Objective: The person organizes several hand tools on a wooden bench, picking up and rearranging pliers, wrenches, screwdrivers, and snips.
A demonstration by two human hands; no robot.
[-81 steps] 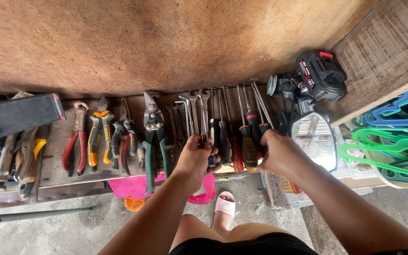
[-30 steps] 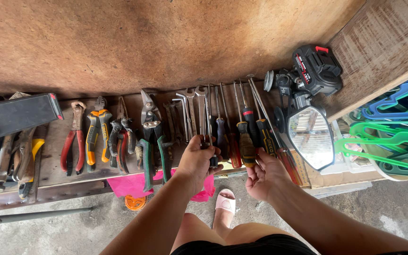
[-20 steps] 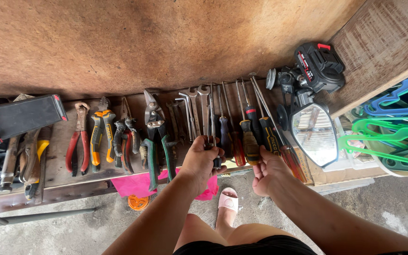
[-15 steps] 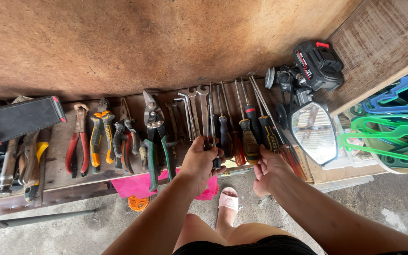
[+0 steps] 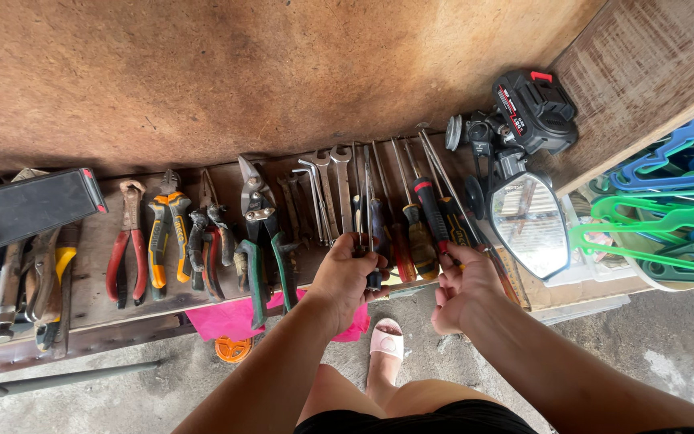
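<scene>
Far left on the shelf: black holder, then pliers and green snips. Left hand closed around a black screwdriver at the front edge, shaft pointing to the wall. Right hand curled on the black-and-red screwdriver handle, just beside. Mirror at far right.

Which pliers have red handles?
The red-handled pliers lying far left on the wooden shelf, beside the orange-and-black pliers. Only their handles are fully red.
</scene>
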